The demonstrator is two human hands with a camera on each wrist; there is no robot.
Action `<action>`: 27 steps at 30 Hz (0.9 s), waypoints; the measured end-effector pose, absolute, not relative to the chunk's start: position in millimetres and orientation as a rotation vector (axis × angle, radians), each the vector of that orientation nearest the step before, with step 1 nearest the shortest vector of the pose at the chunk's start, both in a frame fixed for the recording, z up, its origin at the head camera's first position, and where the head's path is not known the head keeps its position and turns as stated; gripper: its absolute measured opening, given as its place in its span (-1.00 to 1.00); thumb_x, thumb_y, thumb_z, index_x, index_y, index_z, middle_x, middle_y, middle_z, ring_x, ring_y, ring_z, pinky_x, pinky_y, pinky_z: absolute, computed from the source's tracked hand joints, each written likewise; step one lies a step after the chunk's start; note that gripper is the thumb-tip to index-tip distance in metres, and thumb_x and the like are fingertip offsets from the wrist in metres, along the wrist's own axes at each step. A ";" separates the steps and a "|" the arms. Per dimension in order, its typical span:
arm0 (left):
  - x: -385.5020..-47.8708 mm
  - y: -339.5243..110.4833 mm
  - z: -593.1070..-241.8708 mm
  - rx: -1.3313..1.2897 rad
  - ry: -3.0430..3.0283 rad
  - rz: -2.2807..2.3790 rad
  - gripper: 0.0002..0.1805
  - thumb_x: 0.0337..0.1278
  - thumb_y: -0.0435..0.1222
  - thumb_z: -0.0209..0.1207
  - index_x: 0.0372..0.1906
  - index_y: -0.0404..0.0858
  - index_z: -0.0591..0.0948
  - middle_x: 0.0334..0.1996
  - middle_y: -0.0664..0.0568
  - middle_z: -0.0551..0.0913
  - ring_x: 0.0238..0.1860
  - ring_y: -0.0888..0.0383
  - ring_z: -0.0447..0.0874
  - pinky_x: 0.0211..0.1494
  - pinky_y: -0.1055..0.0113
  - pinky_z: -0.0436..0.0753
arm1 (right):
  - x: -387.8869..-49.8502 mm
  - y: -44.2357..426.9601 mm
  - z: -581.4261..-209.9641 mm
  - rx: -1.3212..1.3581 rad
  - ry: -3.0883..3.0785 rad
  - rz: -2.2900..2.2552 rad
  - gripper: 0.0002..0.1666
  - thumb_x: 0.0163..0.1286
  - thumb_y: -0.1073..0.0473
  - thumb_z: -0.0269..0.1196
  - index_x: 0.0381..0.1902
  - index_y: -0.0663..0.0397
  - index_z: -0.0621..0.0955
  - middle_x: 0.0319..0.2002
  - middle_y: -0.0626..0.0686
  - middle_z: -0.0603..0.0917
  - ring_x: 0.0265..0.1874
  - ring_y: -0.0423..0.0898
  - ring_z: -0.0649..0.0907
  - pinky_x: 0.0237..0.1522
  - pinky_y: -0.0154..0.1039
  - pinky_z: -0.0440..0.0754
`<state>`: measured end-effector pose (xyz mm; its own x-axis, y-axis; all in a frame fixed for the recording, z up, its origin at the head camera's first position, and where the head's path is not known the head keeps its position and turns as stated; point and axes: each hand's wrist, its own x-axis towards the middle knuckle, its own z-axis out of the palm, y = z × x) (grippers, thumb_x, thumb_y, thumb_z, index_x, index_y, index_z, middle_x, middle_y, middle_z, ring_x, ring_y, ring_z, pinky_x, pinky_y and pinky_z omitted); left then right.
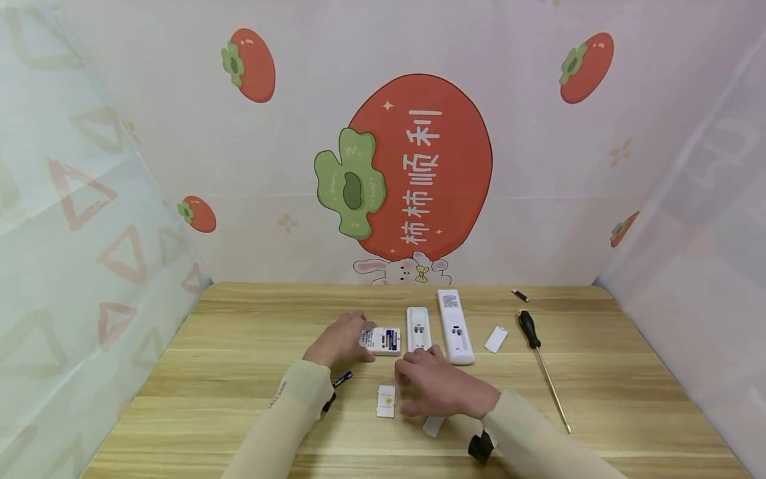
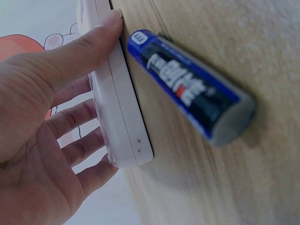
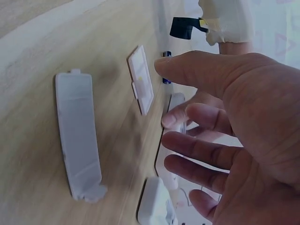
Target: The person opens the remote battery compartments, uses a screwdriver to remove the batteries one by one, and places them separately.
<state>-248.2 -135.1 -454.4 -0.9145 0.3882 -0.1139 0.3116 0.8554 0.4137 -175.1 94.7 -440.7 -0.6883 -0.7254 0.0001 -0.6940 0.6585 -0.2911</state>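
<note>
My left hand [image 1: 342, 342] holds a small white remote control [image 1: 383, 340] by its sides, thumb on the near side and fingers on the far side. Its back faces up, with blue batteries visible in the uncovered compartment. A loose blue battery [image 2: 187, 84] lies on the table near that hand. My right hand [image 1: 445, 382] hovers with loosely bent fingers and nothing between them. Beside its thumb is a white battery cover [image 3: 142, 79] with a yellow mark. A longer white cover [image 3: 78, 136] lies partly under the right hand in the head view.
Two more white remotes, a short one [image 1: 418, 326] and a long one [image 1: 456, 329], lie back up with uncovered, battery-less compartments. Farther right are another white cover [image 1: 496, 338], a black-handled screwdriver [image 1: 529, 329] and a dark battery [image 1: 520, 295] near the back edge.
</note>
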 end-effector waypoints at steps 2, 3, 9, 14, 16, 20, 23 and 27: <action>-248.2 -135.1 -454.1 0.543 2.838 0.586 -0.27 -0.04 -0.15 0.56 0.31 -0.19 0.60 0.17 -0.09 0.54 0.05 0.00 0.47 0.19 0.05 0.54 | -175.6 98.1 -440.1 -1.152 2.755 -0.413 -0.58 0.12 -0.15 0.50 -0.21 -0.22 0.52 -0.29 -0.30 0.44 -0.20 -0.25 0.43 -0.06 -0.19 0.29; -248.1 -135.2 -454.0 0.544 2.838 0.587 -0.27 -0.04 -0.15 0.56 0.31 -0.19 0.61 0.18 -0.09 0.54 0.05 0.00 0.47 0.19 0.04 0.54 | -175.5 100.0 -439.4 -1.138 2.756 -0.418 -0.59 0.12 -0.14 0.50 -0.21 -0.22 0.53 -0.29 -0.30 0.45 -0.19 -0.25 0.44 -0.05 -0.19 0.30; -247.5 -135.3 -453.3 0.568 2.842 0.578 -0.28 -0.05 -0.16 0.56 0.29 -0.21 0.62 0.15 -0.10 0.55 0.03 0.00 0.48 0.19 0.04 0.54 | -175.5 114.6 -437.7 -1.088 2.769 -0.454 -0.60 0.16 -0.10 0.51 -0.18 -0.19 0.55 -0.26 -0.26 0.50 -0.18 -0.23 0.45 -0.03 -0.12 0.30; -247.1 -134.9 -452.9 0.557 2.846 0.563 -0.27 -0.05 -0.16 0.56 0.30 -0.20 0.61 0.18 -0.10 0.54 0.05 -0.01 0.47 0.22 0.04 0.53 | -176.3 127.5 -438.2 -1.065 2.789 -0.491 -0.61 0.17 -0.06 0.51 -0.18 -0.13 0.57 -0.23 -0.20 0.56 -0.17 -0.21 0.46 -0.04 -0.08 0.30; -247.3 -134.6 -453.0 0.562 2.849 0.563 -0.28 -0.06 -0.17 0.57 0.29 -0.20 0.62 0.16 -0.10 0.55 0.04 -0.01 0.48 0.21 0.04 0.54 | -176.9 132.7 -438.8 -1.057 2.797 -0.505 -0.62 0.17 -0.04 0.51 -0.17 -0.11 0.57 -0.23 -0.18 0.57 -0.17 -0.21 0.47 -0.04 -0.08 0.29; -247.2 -134.4 -452.4 0.571 2.853 0.561 -0.28 -0.08 -0.17 0.58 0.28 -0.22 0.63 0.14 -0.10 0.56 0.01 0.00 0.48 0.18 0.04 0.55 | -178.9 142.1 -439.0 -1.016 2.805 -0.521 -0.63 0.19 -0.03 0.50 -0.16 -0.11 0.58 -0.21 -0.16 0.58 -0.17 -0.19 0.48 -0.03 -0.06 0.27; -247.1 -134.4 -452.4 0.566 2.851 0.563 -0.28 -0.08 -0.17 0.58 0.28 -0.22 0.63 0.14 -0.09 0.56 0.02 0.01 0.48 0.18 0.04 0.54 | -180.9 148.5 -439.1 -0.992 2.808 -0.535 -0.62 0.19 -0.03 0.50 -0.15 -0.09 0.58 -0.19 -0.14 0.59 -0.15 -0.16 0.50 0.01 -0.02 0.28; -246.9 -134.3 -452.2 0.562 2.848 0.566 -0.28 -0.07 -0.17 0.57 0.28 -0.22 0.63 0.14 -0.09 0.55 0.03 0.00 0.48 0.20 0.04 0.54 | -183.2 156.7 -439.8 -0.999 2.825 -0.541 -0.61 0.18 -0.03 0.52 -0.17 -0.08 0.57 -0.23 -0.14 0.59 -0.19 -0.16 0.49 0.01 0.00 0.29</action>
